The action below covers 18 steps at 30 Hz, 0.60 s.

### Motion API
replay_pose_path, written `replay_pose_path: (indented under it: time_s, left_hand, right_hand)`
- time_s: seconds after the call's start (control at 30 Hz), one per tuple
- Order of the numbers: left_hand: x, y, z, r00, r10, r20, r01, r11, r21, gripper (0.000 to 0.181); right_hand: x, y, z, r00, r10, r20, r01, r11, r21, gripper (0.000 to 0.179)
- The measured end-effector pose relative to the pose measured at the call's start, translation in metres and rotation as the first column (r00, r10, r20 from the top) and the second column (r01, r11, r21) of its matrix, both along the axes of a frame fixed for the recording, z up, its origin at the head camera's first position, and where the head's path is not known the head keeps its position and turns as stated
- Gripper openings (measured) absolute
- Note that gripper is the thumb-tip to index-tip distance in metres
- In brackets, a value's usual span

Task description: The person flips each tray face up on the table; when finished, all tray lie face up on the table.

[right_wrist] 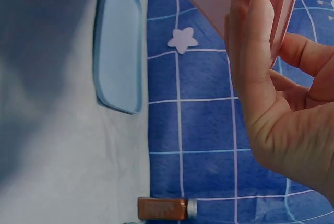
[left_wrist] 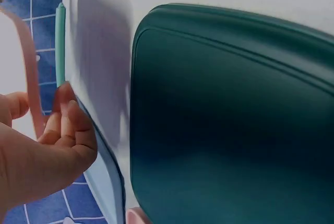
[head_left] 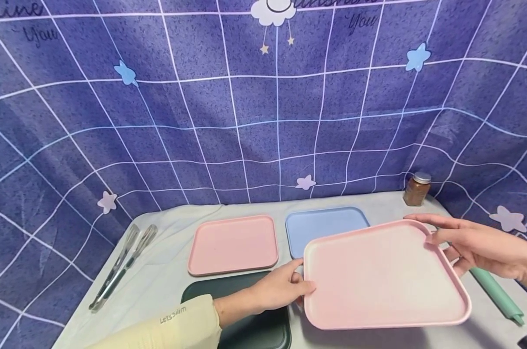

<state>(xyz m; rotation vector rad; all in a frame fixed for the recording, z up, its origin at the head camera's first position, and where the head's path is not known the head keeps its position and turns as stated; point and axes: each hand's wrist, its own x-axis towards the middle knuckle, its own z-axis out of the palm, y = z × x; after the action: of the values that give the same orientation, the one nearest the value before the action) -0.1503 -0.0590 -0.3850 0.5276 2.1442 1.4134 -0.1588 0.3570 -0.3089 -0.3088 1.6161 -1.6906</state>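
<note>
Between both hands a pink tray (head_left: 381, 278) is held up off the table, its inner face tilted toward the head camera. The left hand (head_left: 281, 288) pinches its left edge, thumb on the inside and fingers behind. At the upper right corner, the right hand (head_left: 472, 245) grips the rim, with the thumb in front. In the right wrist view, fingers (right_wrist: 258, 41) lie along the tray's underside. A dark green tray (head_left: 246, 332) lies under the left forearm, which covers part of it. Behind the held tray, a blue tray (head_left: 324, 223) is partly hidden.
A second pink tray (head_left: 233, 245) lies at the back, left of the blue one. Metal tongs (head_left: 126, 266) rest along the left side. A brown-filled jar (head_left: 417, 189) stands at the back right corner. Beyond the right hand lies a green rolled item (head_left: 499, 293). Purple curtain (head_left: 255, 106) surrounds the table.
</note>
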Motion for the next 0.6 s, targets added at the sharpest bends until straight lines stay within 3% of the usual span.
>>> replay_pose_path:
  time_s: [0.1, 0.3, 0.6]
  left_hand:
    - [-0.001, 0.0, -0.002, 1.0, 0.027, -0.003, -0.026, 0.998, 0.049, 0.067]
    - [-0.004, -0.002, -0.006, 0.996, 0.086, 0.033, -0.09, 0.983, 0.157, 0.067]
    - [-0.003, -0.006, -0.007, 0.975, 0.217, 0.05, -0.222, 0.936, 0.272, 0.075]
  right_hand:
    - [-0.001, 0.0, -0.005, 1.0, -0.008, 0.007, 0.008, 1.0, -0.012, 0.056]
    - [0.0, 0.002, -0.015, 0.993, -0.091, -0.07, 0.093, 0.995, 0.039, 0.05]
    - [0.003, -0.005, -0.034, 0.936, -0.27, -0.225, 0.297, 0.95, 0.095, 0.037]
